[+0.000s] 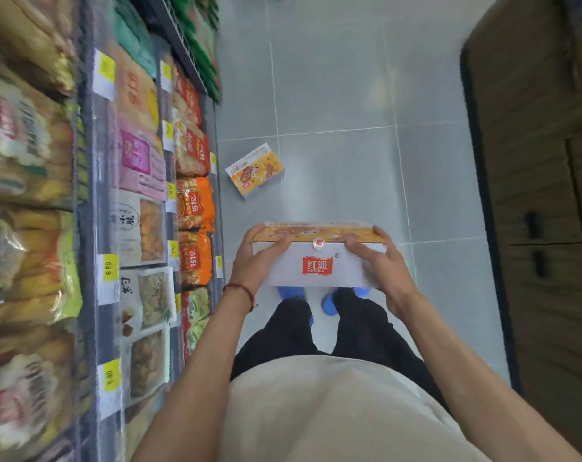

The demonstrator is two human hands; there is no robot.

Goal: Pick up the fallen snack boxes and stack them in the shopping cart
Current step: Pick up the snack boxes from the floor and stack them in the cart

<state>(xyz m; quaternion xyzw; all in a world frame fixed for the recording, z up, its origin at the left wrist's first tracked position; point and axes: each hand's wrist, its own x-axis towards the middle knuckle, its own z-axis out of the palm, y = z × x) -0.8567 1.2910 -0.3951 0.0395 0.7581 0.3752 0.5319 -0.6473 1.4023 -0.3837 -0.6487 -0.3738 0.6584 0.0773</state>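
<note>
I hold a white snack box (317,265) with an orange top and a red logo level in front of my waist. My left hand (258,258) grips its left end, thumb on the near face and fingers over the top edge. My right hand (377,261) grips the right end the same way. A second snack box (254,170), orange and white, lies fallen on the grey tiled floor ahead, close to the foot of the shelves. No shopping cart is in view.
Shelves (89,228) packed with snack bags and yellow price tags run along the left. A brown wooden cabinet (542,195) with dark handles lines the right. Grey floor tiles (332,78) form the aisle between. My blue shoes (291,293) stand below the held box.
</note>
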